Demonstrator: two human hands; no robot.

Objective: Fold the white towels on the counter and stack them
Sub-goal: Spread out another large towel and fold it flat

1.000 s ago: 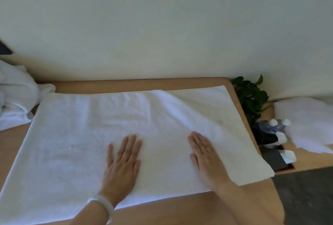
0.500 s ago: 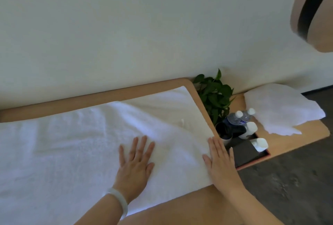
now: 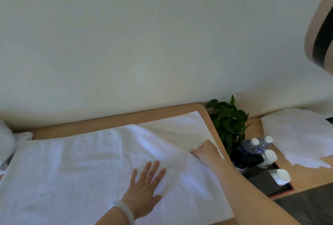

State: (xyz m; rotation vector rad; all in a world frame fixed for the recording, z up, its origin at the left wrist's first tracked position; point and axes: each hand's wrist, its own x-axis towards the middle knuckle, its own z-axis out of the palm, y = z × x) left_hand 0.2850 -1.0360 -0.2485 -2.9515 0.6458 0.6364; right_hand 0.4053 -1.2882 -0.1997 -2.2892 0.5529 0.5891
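On the tabletop [image 3: 117,119] beside the plant [image 3: 228,122], the left hand [image 3: 144,190] held the towel [image 3: 81,170] flat with spread fingers [image 3: 155,168] while the right hand [image 3: 205,152] pinched its plant-side edge, probably to lift it over for a fold.

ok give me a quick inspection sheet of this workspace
surface: wooden counter, mostly under the spread towel
job's things: spread towel laid out flat; crumpled towel at left edge; white cloth on the lower side table
clutter: plant, water bottles, dark tray by the counter's right end
hands: left hand flat on the spread towel; right hand grips it near its right end, fingers curled
cables: nothing seen
surroundings: plain wall; tan object with black band top right, unclear
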